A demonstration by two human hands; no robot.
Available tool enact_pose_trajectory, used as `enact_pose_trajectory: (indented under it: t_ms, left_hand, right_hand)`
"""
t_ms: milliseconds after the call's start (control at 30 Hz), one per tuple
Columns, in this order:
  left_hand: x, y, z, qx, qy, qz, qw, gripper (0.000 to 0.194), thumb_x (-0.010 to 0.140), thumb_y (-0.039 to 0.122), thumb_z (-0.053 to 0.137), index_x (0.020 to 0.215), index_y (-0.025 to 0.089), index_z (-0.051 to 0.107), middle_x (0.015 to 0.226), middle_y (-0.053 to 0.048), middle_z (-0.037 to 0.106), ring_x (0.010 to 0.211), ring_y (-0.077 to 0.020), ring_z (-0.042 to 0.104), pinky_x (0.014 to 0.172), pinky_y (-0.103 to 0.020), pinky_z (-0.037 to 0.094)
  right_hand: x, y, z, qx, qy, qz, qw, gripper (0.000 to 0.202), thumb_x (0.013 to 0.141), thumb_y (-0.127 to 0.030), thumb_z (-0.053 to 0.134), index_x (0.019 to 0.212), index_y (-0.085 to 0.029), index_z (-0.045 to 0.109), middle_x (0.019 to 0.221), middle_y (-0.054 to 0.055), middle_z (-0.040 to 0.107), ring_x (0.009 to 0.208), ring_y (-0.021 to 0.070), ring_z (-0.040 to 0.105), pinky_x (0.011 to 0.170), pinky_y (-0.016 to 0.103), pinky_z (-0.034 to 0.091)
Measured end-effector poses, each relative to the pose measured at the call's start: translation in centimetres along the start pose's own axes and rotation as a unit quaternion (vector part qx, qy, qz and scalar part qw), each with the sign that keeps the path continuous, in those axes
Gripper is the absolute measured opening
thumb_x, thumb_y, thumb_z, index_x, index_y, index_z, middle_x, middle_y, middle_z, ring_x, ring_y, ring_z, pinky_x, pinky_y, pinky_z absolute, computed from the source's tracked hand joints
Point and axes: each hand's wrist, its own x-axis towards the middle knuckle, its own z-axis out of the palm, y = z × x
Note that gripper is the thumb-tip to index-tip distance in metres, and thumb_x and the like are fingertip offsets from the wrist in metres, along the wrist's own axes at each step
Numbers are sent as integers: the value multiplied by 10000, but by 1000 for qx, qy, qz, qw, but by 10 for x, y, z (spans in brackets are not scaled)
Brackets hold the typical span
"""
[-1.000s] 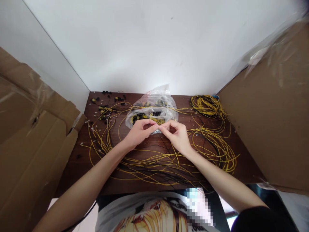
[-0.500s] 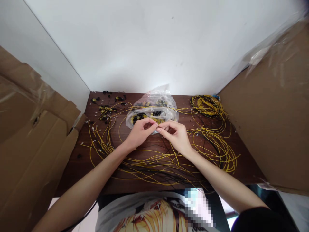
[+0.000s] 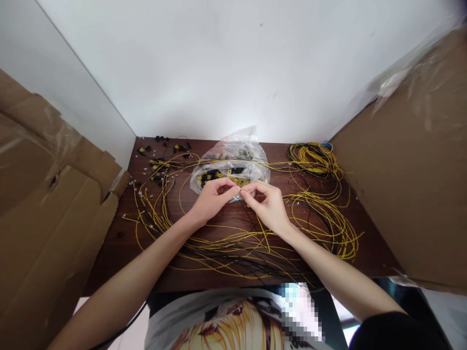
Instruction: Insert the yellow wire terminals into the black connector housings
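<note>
My left hand (image 3: 216, 198) and my right hand (image 3: 265, 201) meet at the fingertips over the front edge of a clear plastic bag (image 3: 237, 146). Both are pinched closed; what sits between the fingertips is too small to make out. Inside the bag lie small black and yellow parts (image 3: 213, 176). Thin yellow and black wires (image 3: 233, 242) spread in a wide loop under my wrists and forearms. A wire end hangs down just below my right hand.
On the brown table (image 3: 109, 262), a coiled yellow wire bundle (image 3: 314, 158) lies at the back right. Loose black and yellow parts (image 3: 160, 164) are scattered at the back left. Cardboard (image 3: 412, 160) stands at the right, more cardboard (image 3: 47, 204) at the left, a white wall (image 3: 219, 68) behind.
My right fingertips have shifted very slightly to the right, with a small gap now between the two hands' fingertips. Both hands otherwise keep their place.
</note>
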Motion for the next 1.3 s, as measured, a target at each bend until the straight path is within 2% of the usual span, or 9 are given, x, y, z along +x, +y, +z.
enact_pose_trajectory:
  t_ms: [200, 433, 600, 833, 1133, 1300]
  left_hand:
    - [2, -1, -3, -73, -7, -38, 997, 212, 774, 332, 584, 790, 125, 625, 625, 27, 492, 437, -27, 300, 406, -187, 196]
    - [1, 2, -6, -39, -1, -11, 999, 162, 738, 279, 643, 781, 124, 657, 571, 22, 528, 486, -54, 383, 455, -191, 288]
    - [2, -1, -6, -21, -4, 9, 1000, 160, 739, 282, 648, 776, 127, 670, 669, -9, 604, 579, -80, 468, 534, -207, 355]
    - [4, -6, -6, 2, 1, 20, 1000, 171, 736, 284, 650, 789, 122, 662, 715, -26, 622, 619, -99, 507, 592, -239, 387]
    - [4, -11, -5, 109, 40, 112, 987, 101, 770, 227, 599, 750, 134, 635, 662, -1, 547, 547, -74, 401, 500, -220, 311]
    - [3, -10, -5, 149, 52, 150, 976, 66, 768, 185, 592, 725, 146, 623, 674, 9, 519, 566, -72, 412, 501, -201, 322]
  right_hand:
    - [0, 3, 0, 54, -5, 48, 997, 185, 791, -320, 606, 758, -146, 658, 681, 19, 620, 536, 95, 513, 530, 227, 426]
    - [2, 3, 0, 133, -12, 117, 984, 230, 749, -362, 647, 773, -133, 654, 642, 6, 608, 467, 71, 498, 416, 191, 402]
    - [2, 3, 1, 137, -13, 115, 984, 236, 740, -368, 654, 772, -134, 657, 650, 10, 612, 475, 73, 511, 406, 188, 404]
    - [1, 3, 1, 118, -13, 100, 988, 230, 752, -368, 644, 775, -139, 659, 626, 5, 601, 479, 82, 523, 422, 196, 412]
    - [0, 3, 1, 70, -19, 58, 996, 204, 791, -342, 608, 796, -149, 673, 688, 17, 621, 513, 88, 527, 504, 222, 433]
    - [0, 1, 2, 57, -18, 39, 997, 190, 794, -324, 607, 778, -146, 670, 685, 19, 621, 545, 95, 532, 547, 231, 438]
